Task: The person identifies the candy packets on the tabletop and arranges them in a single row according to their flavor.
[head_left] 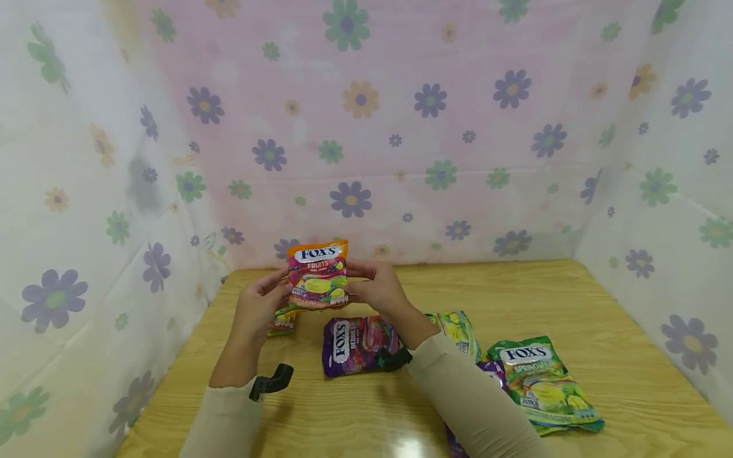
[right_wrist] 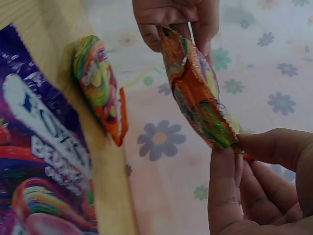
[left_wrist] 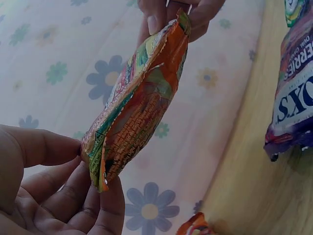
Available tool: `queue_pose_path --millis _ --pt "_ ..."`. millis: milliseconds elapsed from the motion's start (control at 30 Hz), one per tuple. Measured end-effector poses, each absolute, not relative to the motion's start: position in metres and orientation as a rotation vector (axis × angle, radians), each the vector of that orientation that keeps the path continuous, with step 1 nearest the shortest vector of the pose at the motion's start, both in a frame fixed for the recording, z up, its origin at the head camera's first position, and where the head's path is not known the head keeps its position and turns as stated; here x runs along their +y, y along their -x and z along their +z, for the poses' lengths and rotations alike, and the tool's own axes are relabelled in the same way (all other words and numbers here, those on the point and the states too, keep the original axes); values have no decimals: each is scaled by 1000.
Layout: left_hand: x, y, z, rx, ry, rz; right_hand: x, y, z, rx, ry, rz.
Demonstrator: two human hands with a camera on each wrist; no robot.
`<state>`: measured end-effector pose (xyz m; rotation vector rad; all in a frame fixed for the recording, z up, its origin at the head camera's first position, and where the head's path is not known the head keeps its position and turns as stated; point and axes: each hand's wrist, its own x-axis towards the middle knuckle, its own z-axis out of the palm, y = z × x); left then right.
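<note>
Both hands hold up an orange and pink candy bag [head_left: 317,277] labelled FOX'S Fruits, raised over the far left part of the table. My left hand [head_left: 258,306] pinches its left edge between thumb and fingers. On the opposite edge, my right hand [head_left: 382,291] pinches it the same way. From the left wrist view the bag [left_wrist: 139,105] is seen edge-on, with its orange printed underside showing. Below the raised bag, a second orange-edged candy bag [right_wrist: 100,83] lies on the table, partly hidden in the head view. A purple FOX'S Berries bag [head_left: 357,345] lies nearby, partly covered by the right wrist's camera mount.
To the right lies a green FOX'S Spring bag [head_left: 546,385], overlapping a purple bag [head_left: 494,374] partly behind the right sleeve. Another yellow-green bag [head_left: 458,331] sits beyond the right forearm. Flowered cloth walls [head_left: 401,146] enclose the wooden table [head_left: 338,413] at the back and sides.
</note>
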<state>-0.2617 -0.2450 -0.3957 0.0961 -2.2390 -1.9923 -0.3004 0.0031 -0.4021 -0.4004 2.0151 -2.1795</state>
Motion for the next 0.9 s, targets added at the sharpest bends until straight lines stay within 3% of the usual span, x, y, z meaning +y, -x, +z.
queue_pose_path --millis 333,700,900 --pt "-247 269 -411 -2329 -129 -1989 2 311 -440 1845 410 -2244" --pt "-248 276 -418 -2334 -207 -1996 6 311 -451 1799 628 -2147" --pt "-250 276 -426 -2372 -265 -2030 6 310 -460 1860 616 -2042"
